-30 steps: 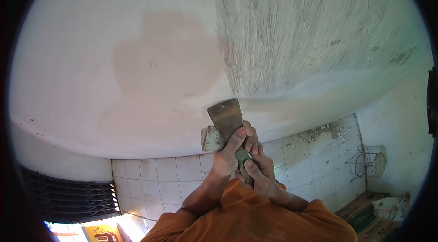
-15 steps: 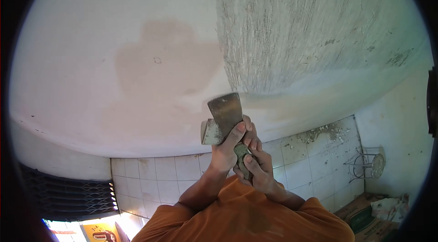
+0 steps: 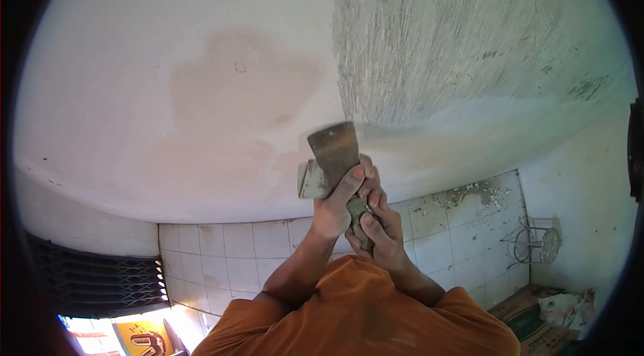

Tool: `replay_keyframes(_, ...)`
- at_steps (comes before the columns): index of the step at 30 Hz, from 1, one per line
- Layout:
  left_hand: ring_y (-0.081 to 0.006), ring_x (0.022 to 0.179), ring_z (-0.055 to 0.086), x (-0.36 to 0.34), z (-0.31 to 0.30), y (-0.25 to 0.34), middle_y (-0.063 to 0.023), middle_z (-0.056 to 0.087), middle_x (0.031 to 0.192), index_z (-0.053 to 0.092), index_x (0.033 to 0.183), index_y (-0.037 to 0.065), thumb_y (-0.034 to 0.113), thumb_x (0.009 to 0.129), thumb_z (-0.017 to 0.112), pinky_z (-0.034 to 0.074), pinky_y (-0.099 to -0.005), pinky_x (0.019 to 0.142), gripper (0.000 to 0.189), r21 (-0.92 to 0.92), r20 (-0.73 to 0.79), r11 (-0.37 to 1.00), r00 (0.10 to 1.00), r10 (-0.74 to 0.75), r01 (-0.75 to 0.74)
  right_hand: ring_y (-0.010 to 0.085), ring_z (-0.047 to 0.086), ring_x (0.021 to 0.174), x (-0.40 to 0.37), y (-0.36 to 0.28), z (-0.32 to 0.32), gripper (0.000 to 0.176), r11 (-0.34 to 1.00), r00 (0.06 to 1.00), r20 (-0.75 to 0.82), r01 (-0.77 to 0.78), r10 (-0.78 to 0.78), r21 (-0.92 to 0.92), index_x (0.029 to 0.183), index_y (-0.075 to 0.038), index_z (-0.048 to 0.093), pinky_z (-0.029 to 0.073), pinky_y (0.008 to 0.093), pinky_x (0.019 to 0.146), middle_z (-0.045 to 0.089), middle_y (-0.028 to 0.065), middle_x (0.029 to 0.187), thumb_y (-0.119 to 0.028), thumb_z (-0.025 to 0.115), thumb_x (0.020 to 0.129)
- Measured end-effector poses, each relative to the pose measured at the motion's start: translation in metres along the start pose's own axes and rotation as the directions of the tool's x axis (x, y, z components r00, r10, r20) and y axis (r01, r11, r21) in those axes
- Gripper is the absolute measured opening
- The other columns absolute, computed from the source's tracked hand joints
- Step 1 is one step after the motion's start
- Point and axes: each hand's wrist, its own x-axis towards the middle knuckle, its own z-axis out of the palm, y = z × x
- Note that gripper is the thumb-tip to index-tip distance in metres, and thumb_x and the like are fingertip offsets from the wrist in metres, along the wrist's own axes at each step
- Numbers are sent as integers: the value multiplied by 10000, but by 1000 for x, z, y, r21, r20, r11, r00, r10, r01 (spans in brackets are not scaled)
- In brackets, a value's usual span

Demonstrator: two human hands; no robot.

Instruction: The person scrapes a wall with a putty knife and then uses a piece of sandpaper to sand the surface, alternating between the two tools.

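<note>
A scraper with a wide, worn metal blade [image 3: 335, 148] points up toward the wall, just under the lower left corner of the roughened patch [image 3: 443, 34]. My left hand [image 3: 337, 205] is closed round it near the blade, the thumb lying along the metal. A pale, scuffed block-like piece [image 3: 313, 180] sticks out to the left beside the blade. Lower down, my right hand [image 3: 384, 239] grips the greenish-grey handle [image 3: 359, 212], its thumb pressed on the side. Both hands touch each other around the tool.
White wall [image 3: 134, 88] with a damp-looking brownish patch [image 3: 248, 81] fills the upper left. Below are floor tiles [image 3: 268, 239] with debris [image 3: 469, 195], a round metal stool [image 3: 550, 245], cardboard [image 3: 530, 309] at lower right and a dark folding gate [image 3: 94, 279] at lower left.
Both hands and the scraper are slightly higher in the view. The roughened patch's left edge now appears farther right, and the floor and gate appear slightly higher. The grip looks the same.
</note>
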Motion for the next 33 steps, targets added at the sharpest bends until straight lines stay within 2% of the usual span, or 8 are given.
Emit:
replay_keyframes(5,-130,610,466,5,2,3,-19,402,681,478,900,30,238,960,471,473,-313,615,217,12,32,1000,999,23,-23,59,408,471,6,-5,-1,289,996,999,37,13,-16,90,993,40,524,312,212,432,500,25,639,-234,433,984)
replay_keyframes(9,-135,609,461,7,10,6,-17,397,686,480,903,36,221,946,497,460,-309,604,191,-25,-3,1000,1000,11,-11,60,428,533,5,-15,-2,292,1000,999,48,16,-15,-14,1039,36,521,324,215,466,510,17,680,-234,423,987)
replay_keyframes(13,-136,614,454,6,7,5,-12,382,682,478,902,38,218,937,506,459,-319,601,185,-43,12,999,1000,-14,15,85,427,435,4,-9,7,371,1000,998,-60,17,-17,0,962,50,498,309,210,403,518,76,630,-318,459,957)
replay_keyframes(14,-138,611,457,8,14,10,-12,382,677,479,898,38,202,934,501,462,-322,596,169,-72,4,997,1000,-10,10,92,446,463,4,-16,-2,358,999,999,37,-36,37,-21,971,48,492,331,217,417,526,79,659,-308,462,956)
replay_keyframes(21,-131,610,460,6,3,1,-11,387,667,490,890,33,216,935,511,464,-311,595,190,-42,49,999,999,-12,14,53,428,509,1,-4,1,302,999,1000,-13,17,-16,42,1035,29,505,325,200,458,520,28,681,-257,418,989)
replay_keyframes(24,-130,607,459,7,11,6,-13,389,673,487,887,35,223,936,511,466,-307,604,196,-49,25,998,999,-29,30,54,436,526,4,-24,-1,313,998,996,76,-51,48,38,1036,33,503,326,196,465,527,32,699,-264,418,989)
replay_keyframes(27,-126,606,455,6,9,4,-8,384,680,478,896,43,223,947,492,465,-313,605,187,-39,28,999,999,-33,34,54,426,493,-2,-11,2,317,997,999,-23,-36,38,71,1023,34,504,314,197,440,525,33,680,-268,415,990)
replay_keyframes(33,-124,605,467,11,15,8,3,378,661,478,903,52,214,950,485,465,-317,606,169,-72,69,997,997,-30,35,92,383,390,-1,-21,-2,335,997,996,53,-72,71,14,1076,15,444,271,212,356,499,83,623,-300,429,965)
